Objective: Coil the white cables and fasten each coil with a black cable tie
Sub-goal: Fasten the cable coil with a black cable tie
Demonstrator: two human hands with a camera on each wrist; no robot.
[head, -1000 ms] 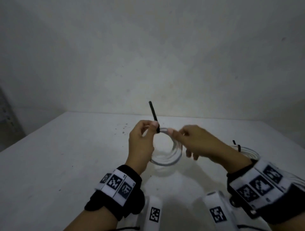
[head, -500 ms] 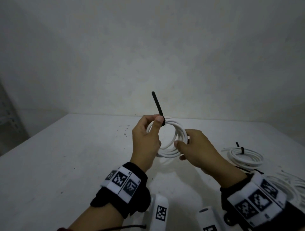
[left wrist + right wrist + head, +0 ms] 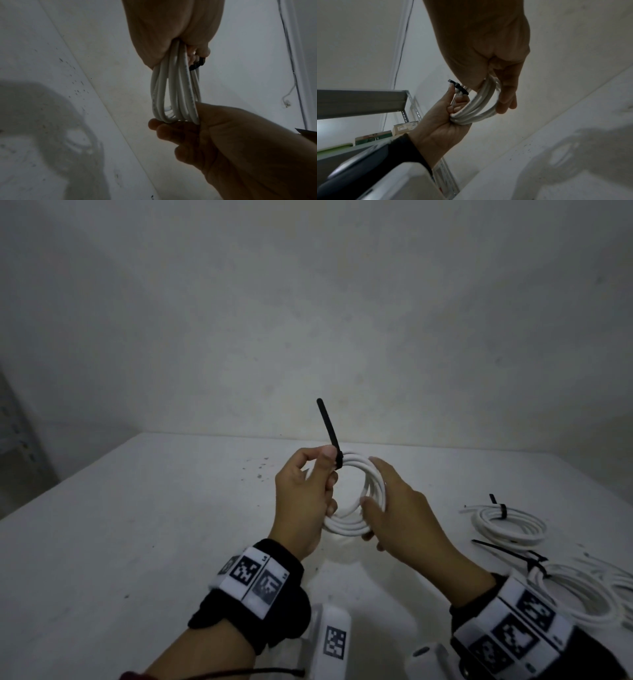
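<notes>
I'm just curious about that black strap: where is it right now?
In the head view the black cable tie sits centre frame, wrapped round the top of the white coil, its tail pointing up, pinched by the left hand, with the right hand opposite.

White cable coil (image 3: 356,501) held upright above table, black cable tie (image 3: 329,433) cinched at top, tail pointing up; two tied coils (image 3: 507,525) lying right.
</notes>
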